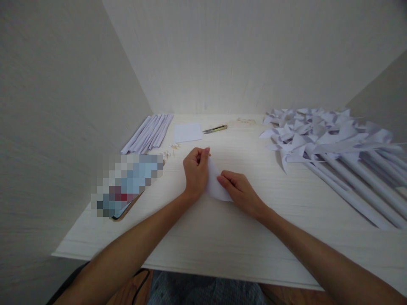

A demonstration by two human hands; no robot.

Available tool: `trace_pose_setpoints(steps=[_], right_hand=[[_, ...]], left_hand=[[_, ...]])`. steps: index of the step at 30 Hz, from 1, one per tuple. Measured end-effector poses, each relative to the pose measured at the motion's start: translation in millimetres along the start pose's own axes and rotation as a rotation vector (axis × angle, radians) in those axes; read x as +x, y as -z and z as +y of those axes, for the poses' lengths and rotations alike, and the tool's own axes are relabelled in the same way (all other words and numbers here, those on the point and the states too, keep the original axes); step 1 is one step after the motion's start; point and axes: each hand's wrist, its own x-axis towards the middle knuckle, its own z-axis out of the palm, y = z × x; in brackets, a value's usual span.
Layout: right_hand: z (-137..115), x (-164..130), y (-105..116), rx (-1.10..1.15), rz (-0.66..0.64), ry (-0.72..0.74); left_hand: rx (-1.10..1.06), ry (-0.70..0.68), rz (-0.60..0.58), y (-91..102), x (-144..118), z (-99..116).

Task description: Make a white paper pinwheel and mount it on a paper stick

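A white sheet of paper (215, 185) is bent between my two hands over the middle of the pale wooden table (203, 237). My left hand (195, 171) pinches its upper edge with thumb and fingers. My right hand (241, 192) holds its lower right side, fingers pressed on the curved fold. Much of the sheet is hidden behind my left hand.
Rolled white paper sticks (149, 133) lie at the back left, beside a small white square sheet (188, 132) and a pair of snips (215, 128). A heap of finished paper pinwheels (330, 140) fills the right side. A phone (127, 186) lies left; small pins (171, 150) are scattered behind it.
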Motion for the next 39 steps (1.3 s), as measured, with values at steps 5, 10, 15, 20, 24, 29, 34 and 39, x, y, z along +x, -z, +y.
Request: trace_pose_setpoints(steps=[5,10,15,20,24,29,34,39], right_hand=[[1.6,0.1,0.6,0.043,0.022,-0.003],[2.6,1.9,1.2,0.061,0.013,-0.037],[3.4,1.4,1.8,0.020,0.025,-0.020],[4.1,4.2,1.3,-0.002,0.025,-0.056],[3.9,3.8,1.8,-0.046,0.035,-0.039],[5.4,4.1,3.9,-0.018,0.026,-0.045],[7.1,4.5,4.7,-0.044,0.012,-0.025],[6.9,4.0,5.1,-0.061,0.049,-0.016]], left_hand=[[0.027,-0.004,0.016,-0.3,-4.5,1.2],[0.027,-0.011,-0.001,0.0,-7.4,3.6],[0.003,0.037,-0.063,-2.1,-10.2,3.2],[0.016,0.027,-0.005,0.3,-4.2,-0.2],[0.020,0.042,0.020,1.0,-2.2,-1.2],[0.011,0.048,0.042,1.9,-0.1,-3.7],[0.019,0.040,0.105,4.6,6.3,-7.9],[0.014,0.041,0.110,5.2,9.2,-9.7]])
